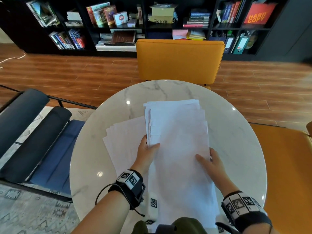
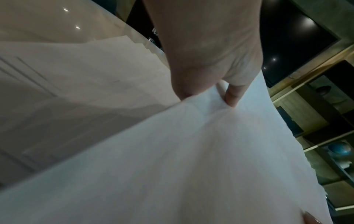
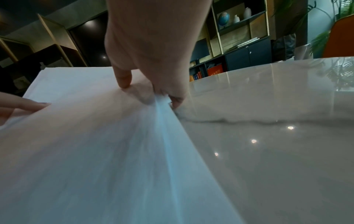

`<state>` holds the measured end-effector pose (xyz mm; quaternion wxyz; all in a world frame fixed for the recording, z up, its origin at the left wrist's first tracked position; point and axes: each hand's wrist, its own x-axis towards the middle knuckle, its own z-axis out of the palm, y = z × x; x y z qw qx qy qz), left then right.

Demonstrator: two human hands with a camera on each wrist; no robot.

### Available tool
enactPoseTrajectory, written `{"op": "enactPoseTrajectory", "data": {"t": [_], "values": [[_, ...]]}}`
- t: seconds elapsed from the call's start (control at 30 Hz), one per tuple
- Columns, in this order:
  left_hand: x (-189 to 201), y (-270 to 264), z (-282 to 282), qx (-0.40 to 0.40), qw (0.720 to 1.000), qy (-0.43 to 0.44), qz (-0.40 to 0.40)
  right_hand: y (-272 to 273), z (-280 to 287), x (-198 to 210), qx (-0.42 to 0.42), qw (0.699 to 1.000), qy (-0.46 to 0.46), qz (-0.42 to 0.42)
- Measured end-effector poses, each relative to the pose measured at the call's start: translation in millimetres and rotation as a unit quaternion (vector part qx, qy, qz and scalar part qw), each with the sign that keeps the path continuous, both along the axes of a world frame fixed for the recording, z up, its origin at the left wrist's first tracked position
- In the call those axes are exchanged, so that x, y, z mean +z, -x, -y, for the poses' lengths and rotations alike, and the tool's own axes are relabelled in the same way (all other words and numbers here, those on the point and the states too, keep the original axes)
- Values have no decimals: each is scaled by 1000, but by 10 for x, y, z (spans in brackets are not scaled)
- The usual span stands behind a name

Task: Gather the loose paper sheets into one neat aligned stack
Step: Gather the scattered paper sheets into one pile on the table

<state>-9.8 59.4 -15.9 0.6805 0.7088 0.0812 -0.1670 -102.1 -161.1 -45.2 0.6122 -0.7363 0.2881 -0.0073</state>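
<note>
A thick bundle of white paper sheets (image 1: 179, 141) is lifted a little above the round marble table (image 1: 236, 141), its far edges uneven and fanned. My left hand (image 1: 148, 149) pinches the bundle's left edge, thumb on top (image 2: 232, 97). My right hand (image 1: 208, 159) grips the right edge, thumb on top and fingers underneath (image 3: 172, 100). A second fan of loose sheets (image 1: 123, 141) lies flat on the table to the left, partly under the held bundle.
A yellow chair (image 1: 179, 59) stands at the table's far side and another yellow seat (image 1: 287, 166) at the right. A dark blue armchair (image 1: 33, 135) sits to the left. Black bookshelves (image 1: 118, 22) line the back wall.
</note>
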Motion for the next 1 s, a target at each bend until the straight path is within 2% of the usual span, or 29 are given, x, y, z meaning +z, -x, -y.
{"op": "enactPoseTrajectory", "data": {"t": [0.1, 0.2, 0.43, 0.57, 0.73, 0.83, 1.0], "values": [[33, -13, -8, -5, 1000, 20, -10, -6, 13, 63, -13, 998, -55, -1], [35, -34, -16, -9, 1000, 3, -8, -23, 47, 11, -33, 996, -83, -8], [-125, 21, -34, 4, 996, -91, 20, -98, -46, -38, 40, 997, 25, -65], [-193, 13, -120, 47, 994, -99, -18, -121, -83, -79, 32, 997, 30, -62], [-271, -46, -251, 83, 981, -173, -42, -90, -71, -183, 26, 997, 30, -69], [-288, -70, -266, 118, 975, -165, -85, -80, -59, -193, 22, 997, 17, -67], [-254, -137, -255, 96, 958, -234, -136, -64, -43, -160, 28, 997, -3, -71]]}}
